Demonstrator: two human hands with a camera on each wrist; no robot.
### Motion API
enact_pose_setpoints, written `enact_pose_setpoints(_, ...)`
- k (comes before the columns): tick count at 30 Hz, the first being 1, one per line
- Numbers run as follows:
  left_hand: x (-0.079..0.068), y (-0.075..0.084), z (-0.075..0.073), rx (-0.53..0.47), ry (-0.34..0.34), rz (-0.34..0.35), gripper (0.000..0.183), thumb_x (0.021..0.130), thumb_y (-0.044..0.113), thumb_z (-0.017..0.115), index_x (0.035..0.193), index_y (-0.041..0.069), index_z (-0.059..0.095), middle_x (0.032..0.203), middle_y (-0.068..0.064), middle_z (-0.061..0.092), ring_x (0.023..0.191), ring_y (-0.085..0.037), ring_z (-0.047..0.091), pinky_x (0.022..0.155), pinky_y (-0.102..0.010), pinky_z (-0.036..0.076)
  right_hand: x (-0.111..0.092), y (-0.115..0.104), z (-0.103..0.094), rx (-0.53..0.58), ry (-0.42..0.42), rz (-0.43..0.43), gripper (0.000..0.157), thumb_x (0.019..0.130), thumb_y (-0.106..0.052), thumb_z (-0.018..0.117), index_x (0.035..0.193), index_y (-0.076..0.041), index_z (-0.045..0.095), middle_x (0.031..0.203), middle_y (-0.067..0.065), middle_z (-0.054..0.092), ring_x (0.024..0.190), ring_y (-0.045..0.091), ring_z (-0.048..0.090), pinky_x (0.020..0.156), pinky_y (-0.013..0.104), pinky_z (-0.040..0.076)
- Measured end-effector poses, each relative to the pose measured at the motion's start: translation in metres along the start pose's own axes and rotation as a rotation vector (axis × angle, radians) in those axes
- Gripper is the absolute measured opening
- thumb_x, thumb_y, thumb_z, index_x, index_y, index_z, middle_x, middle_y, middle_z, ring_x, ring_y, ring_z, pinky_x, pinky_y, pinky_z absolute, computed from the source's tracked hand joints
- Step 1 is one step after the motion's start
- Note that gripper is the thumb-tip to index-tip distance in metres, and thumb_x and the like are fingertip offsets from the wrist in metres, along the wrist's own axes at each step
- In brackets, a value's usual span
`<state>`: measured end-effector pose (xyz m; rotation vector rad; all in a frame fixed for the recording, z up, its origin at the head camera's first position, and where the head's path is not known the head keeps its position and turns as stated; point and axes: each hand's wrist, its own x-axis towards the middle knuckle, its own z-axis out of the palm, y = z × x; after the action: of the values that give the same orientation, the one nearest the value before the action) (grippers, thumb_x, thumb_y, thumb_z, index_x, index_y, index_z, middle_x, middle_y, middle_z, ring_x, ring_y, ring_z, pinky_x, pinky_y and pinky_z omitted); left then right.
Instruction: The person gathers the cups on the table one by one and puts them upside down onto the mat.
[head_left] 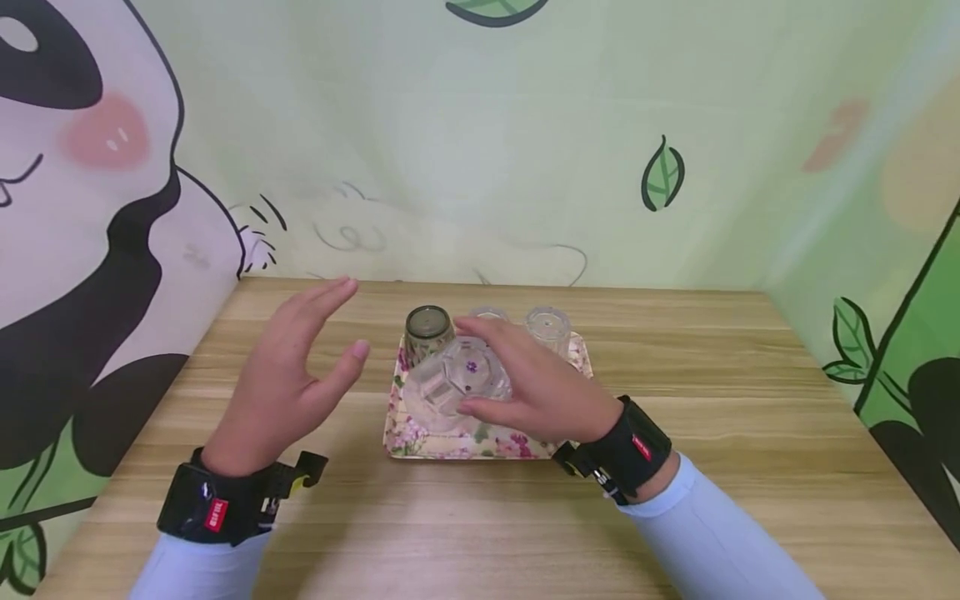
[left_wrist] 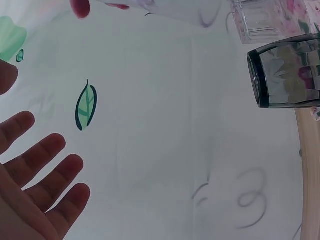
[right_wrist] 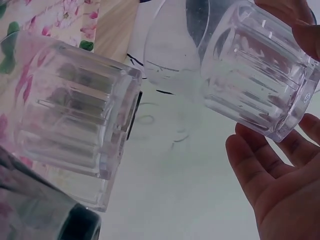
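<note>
My right hand [head_left: 547,392] grips a clear faceted glass [head_left: 474,367] over the floral tray [head_left: 517,448]. The glass is tilted, with its many-sided base facing the head camera. In the right wrist view, fingers and thumb lie along both sides of the glass [right_wrist: 260,70]. Its wide clear mouth spreads away to the left. To the left of the tray, my left hand [head_left: 285,379] is raised with nothing in it, thumb apart from the fingers. Between the hands, a smoky grey glass [head_left: 428,327] stands upside down on the tray's back left.
Two more clear glasses stand upside down at the tray's back: one at the right [head_left: 548,325], another in the middle [head_left: 489,313], partly hidden by my right hand. The wooden table [head_left: 465,525] extends around the tray. Behind it rises a printed wall [head_left: 420,167].
</note>
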<state>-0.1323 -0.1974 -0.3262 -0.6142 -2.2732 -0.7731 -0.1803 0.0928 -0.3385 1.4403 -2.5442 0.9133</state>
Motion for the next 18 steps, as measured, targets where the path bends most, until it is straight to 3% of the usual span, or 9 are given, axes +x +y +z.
enact_pose_setpoints(11,0.001,0.001,0.001,-0.002,0.006,-0.010,0.061,0.086,0.010,0.071,0.144,0.011,0.053,0.141,-0.024,0.060,0.132,-0.039,0.052,0.107,-0.067,0.045,0.021,0.001,0.010,-0.028,-0.061,0.024,0.080,0.091,-0.040,0.071,0.156,-0.012,0.032,0.148,0.010,0.054,0.132,0.019,0.051,0.113,0.046,0.050)
enact_pose_setpoints(18,0.000,-0.001,0.001,0.004,-0.025,-0.021,0.061,0.088,0.012,0.071,0.146,0.011,0.052,0.144,-0.023,0.058,0.134,-0.039,0.051,0.109,-0.067,0.045,0.031,0.006,0.015,-0.106,-0.128,0.015,0.069,0.093,-0.042,0.069,0.150,-0.014,0.044,0.148,0.007,0.055,0.135,0.018,0.051,0.114,0.042,0.049)
